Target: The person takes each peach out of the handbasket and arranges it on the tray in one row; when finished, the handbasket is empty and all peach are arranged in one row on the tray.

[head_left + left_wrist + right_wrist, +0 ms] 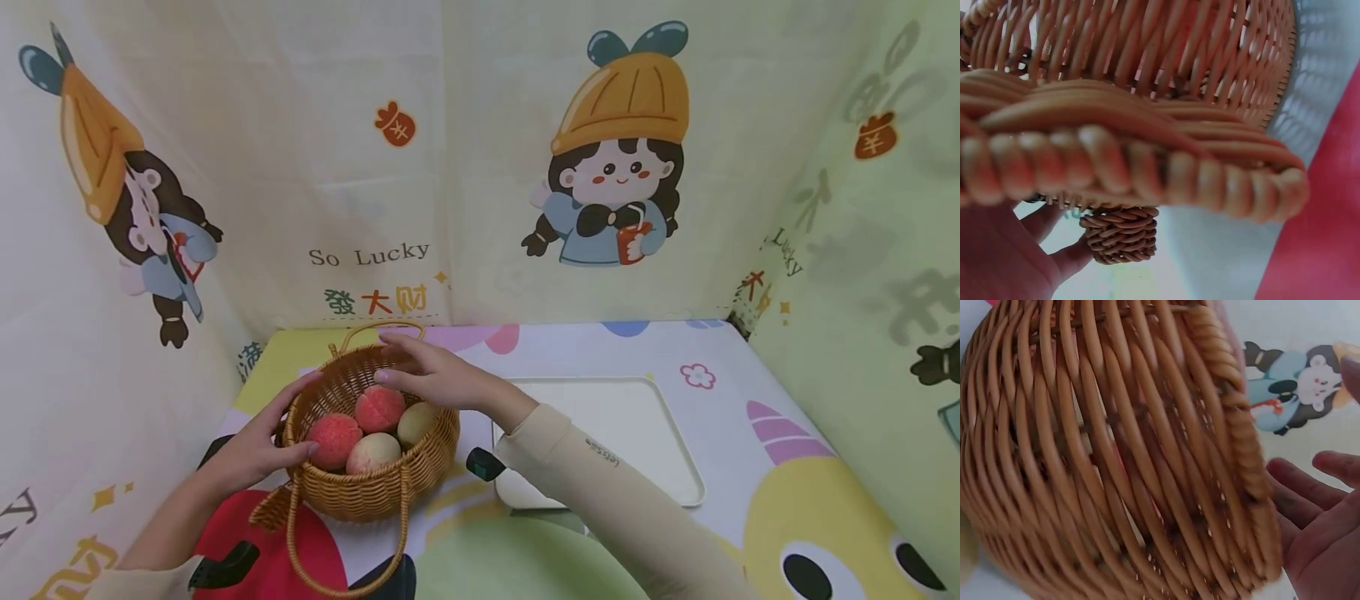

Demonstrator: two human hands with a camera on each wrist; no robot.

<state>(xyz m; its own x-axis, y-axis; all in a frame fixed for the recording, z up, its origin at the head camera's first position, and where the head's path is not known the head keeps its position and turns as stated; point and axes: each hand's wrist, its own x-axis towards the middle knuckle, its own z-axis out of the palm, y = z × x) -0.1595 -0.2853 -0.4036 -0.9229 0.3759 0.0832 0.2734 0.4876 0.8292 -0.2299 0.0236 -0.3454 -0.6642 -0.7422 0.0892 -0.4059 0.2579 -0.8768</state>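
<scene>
Head view: a round, honey-brown wicker basket (352,496) is by the left edge of the printed white worktop (720,425), holding two round pinkish-red peaches (335,440), a pale round fruit with a pink blush (373,453) and a yellowish-green round fruit (417,423). The left hand (262,446) lies along the basket's left rim, fingers extended and unclenched, thumb reaching over it; the right hand (442,379) is loose with nothing in its grasp, over the far rim, and I cannot tell whether it touches. The step in hand looks like steadying the basket; it would go best with even, light pressure from both sides, the rim kept level so the fruit does not roll, and the near looped wicker handle (348,593) clear of the wrists. A rectangular white tray (630,425) lies to the right, nearer the worktop's middle. On the cream cloth backdrop (495,108) one reads "So Lucky" above "發大财"; the beige right sleeve (637,508) bears small dark lettering (602,450), perhaps starting "Let's", too small to be sure of
</scene>
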